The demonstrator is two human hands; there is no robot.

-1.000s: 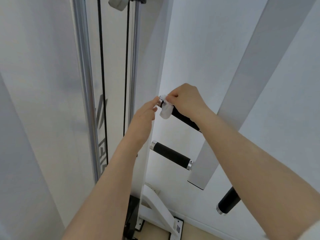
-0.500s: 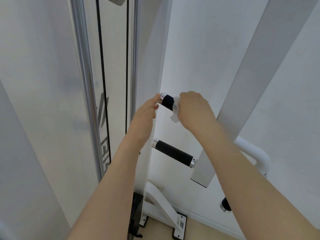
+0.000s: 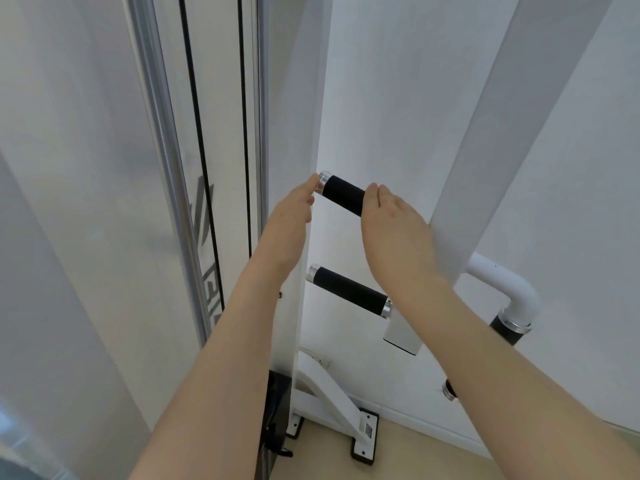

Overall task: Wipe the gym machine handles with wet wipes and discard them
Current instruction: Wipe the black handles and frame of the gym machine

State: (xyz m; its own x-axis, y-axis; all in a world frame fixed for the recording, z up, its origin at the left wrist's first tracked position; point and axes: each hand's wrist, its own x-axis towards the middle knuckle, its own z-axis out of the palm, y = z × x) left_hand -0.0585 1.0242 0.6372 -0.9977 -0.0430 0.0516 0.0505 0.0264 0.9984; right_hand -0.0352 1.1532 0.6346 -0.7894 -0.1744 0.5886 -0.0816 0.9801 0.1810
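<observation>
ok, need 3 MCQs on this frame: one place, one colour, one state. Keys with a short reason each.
1. Where is the left hand?
A. on the lower handle
B. at the capped end of the upper handle
C. on the cable

2. What colour is the grip on the upper handle?
A. black
B. red
C. white

3. How is the right hand placed?
A. hanging clear of the machine
B. over the inner end of the upper handle
C. round the lower handle

Answers:
1 B, its fingertips meet the silver end cap.
2 A, black sleeve, like the lower handle.
3 B, it covers that end; no wipe shows in this view.
</observation>
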